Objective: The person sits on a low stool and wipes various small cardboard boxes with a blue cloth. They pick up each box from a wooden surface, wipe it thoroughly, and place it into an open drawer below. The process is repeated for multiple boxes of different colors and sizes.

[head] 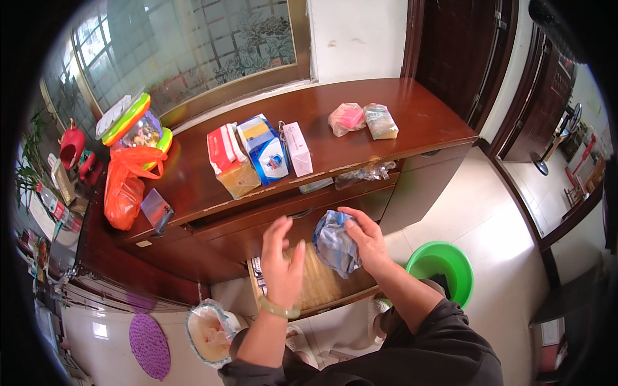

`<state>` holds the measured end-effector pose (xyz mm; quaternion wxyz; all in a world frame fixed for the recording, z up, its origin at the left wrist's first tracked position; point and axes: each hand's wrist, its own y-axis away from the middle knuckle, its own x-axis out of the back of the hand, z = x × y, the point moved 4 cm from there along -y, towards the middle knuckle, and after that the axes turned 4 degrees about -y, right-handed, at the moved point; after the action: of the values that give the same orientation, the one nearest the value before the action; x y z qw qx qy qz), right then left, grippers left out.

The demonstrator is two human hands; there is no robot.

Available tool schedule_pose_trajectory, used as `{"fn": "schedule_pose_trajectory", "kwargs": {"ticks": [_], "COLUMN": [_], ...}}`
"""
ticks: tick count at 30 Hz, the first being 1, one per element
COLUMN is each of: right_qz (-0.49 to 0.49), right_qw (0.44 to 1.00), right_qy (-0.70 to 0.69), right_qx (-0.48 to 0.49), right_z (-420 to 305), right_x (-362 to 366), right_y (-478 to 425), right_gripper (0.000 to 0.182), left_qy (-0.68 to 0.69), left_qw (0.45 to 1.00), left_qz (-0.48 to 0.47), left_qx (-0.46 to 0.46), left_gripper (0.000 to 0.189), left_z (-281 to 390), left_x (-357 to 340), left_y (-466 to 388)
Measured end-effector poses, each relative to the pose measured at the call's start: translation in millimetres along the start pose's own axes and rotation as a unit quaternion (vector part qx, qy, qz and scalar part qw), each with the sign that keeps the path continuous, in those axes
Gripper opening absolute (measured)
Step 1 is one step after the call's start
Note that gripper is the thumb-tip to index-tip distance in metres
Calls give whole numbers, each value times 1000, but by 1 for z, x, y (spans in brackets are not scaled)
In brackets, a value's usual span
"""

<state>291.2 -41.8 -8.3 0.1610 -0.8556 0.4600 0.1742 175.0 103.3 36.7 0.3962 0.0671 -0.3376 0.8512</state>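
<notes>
My right hand (367, 239) grips a crumpled blue and grey plastic bag (335, 246), thumb on its upper right side. What the bag contains, if anything, cannot be told. Just left of it, my left hand (282, 263) is raised with fingers apart, holding nothing, slightly blurred; a pale green bangle (277, 309) circles that wrist. Below both hands a wooden drawer (309, 275) is pulled out from the dark red-brown cabinet (309, 116). A small printed box (258, 271) lies at the drawer's left side.
On the cabinet top stand a tissue pack (227, 149), a blue and white pack (265, 149), a pink box (297, 148), two small wrapped bundles (346, 119) and a red plastic bag (125, 193). A green bucket (444, 270) and a lined waste bin (210, 333) flank my legs.
</notes>
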Motion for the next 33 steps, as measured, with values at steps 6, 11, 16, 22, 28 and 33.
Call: {"fn": "schedule_pose_trajectory", "kwargs": {"ticks": [6, 11, 16, 22, 28, 33], "right_qz": [33, 27, 20, 15, 23, 78], "right_qw": [998, 999, 1000, 999, 998, 992], "right_qy": [20, -6, 5, 38, 43, 42], "right_qx": [42, 25, 24, 26, 32, 90], "right_z": [-21, -27, -31, -36, -32, -30], "right_x": [22, 24, 29, 32, 31, 42], "right_y": [1, 3, 7, 10, 8, 8], "right_gripper": [29, 29, 29, 30, 30, 33], "left_qy": [-211, -368, -455, -448, -292, 228], "left_qw": [965, 916, 883, 893, 933, 967], "left_qz": [47, 53, 58, 33, 129, 87], "left_qx": [-146, -151, -96, -23, -169, 71], "left_gripper": [57, 59, 56, 41, 37, 33], "left_z": [53, 56, 54, 49, 55, 39], "left_x": [-47, -78, -94, -88, -70, -47], "left_y": [-93, -127, -141, -160, -134, -89]}}
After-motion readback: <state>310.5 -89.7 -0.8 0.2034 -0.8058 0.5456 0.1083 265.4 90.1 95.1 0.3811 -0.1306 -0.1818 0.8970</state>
